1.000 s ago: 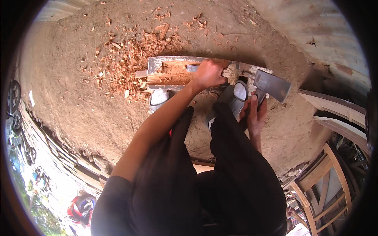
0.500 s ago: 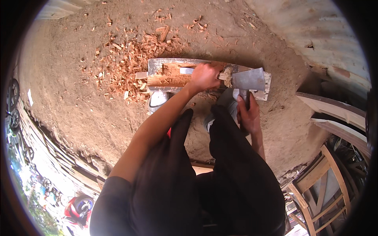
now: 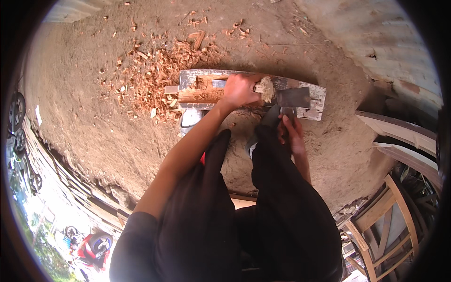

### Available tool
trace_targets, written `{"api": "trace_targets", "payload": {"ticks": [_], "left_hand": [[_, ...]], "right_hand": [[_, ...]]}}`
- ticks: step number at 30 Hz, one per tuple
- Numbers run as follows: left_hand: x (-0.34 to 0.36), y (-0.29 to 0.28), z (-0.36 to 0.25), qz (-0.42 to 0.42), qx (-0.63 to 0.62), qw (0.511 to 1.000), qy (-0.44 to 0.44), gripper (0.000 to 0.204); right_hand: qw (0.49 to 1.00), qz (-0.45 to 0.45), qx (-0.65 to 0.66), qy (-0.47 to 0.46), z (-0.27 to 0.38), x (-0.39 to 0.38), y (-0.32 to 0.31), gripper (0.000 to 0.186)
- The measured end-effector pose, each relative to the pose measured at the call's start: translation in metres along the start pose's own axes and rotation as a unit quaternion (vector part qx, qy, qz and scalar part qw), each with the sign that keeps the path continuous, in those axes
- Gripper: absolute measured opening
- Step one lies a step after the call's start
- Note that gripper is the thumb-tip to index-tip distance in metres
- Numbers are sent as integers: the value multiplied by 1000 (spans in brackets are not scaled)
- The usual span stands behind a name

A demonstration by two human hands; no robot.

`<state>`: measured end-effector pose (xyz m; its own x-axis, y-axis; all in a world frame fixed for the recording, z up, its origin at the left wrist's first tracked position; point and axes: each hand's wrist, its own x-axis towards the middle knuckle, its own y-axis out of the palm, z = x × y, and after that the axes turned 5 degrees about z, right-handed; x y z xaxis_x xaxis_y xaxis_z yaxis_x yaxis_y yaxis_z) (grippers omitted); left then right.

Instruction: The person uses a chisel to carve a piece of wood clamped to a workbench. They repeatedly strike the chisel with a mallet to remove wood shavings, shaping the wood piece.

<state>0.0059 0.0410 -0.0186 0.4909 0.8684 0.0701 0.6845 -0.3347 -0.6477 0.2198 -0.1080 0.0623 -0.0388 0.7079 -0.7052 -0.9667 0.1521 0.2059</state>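
Note:
My left hand (image 3: 241, 90) is wrapped round a chisel, whose flat metal blade (image 3: 219, 83) points left and whose frayed wooden end (image 3: 265, 89) sticks out to the right. The blade lies over the hollowed reddish part of a long wooden block (image 3: 190, 99) with worn, pale-flecked sides. My right hand (image 3: 292, 134) grips the short handle of a hatchet. Its broad dark head (image 3: 294, 97) is just right of the chisel's frayed end, over the block's right part. Whether head and chisel touch is hard to tell.
Reddish wood chips (image 3: 162, 70) are scattered over the dirt ground left of and beyond the block. My shoe (image 3: 189, 118) is against its near side. Corrugated sheeting (image 3: 376, 42) stands at far right, boards (image 3: 399, 129) and a wooden frame (image 3: 383, 225) at right, a red motorcycle (image 3: 94, 249) at lower left.
The hatchet head has tilted, its face now darker, and shifted slightly left. My left hand and the chisel have moved a little left along the block, and less blade shows.

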Motion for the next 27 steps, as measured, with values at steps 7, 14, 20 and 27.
{"api": "trace_targets", "payload": {"ticks": [7, 14, 20, 27], "left_hand": [[-3, -28, 25, -126, -122, 980, 97, 19], [-86, -115, 45, -90, 6, 996, -16, 20], [-152, -147, 27, -82, -165, 955, -232, 35], [-118, -121, 1, -42, -197, 965, -168, 35]], "right_hand": [[996, 3, 88, -22, -24, 13, -15, 38], [995, 38, 92, -22, -16, 8, -12, 38], [991, 76, 91, -64, -29, 22, -10, 37], [986, 84, 125, -78, -35, 27, -18, 36]]}}
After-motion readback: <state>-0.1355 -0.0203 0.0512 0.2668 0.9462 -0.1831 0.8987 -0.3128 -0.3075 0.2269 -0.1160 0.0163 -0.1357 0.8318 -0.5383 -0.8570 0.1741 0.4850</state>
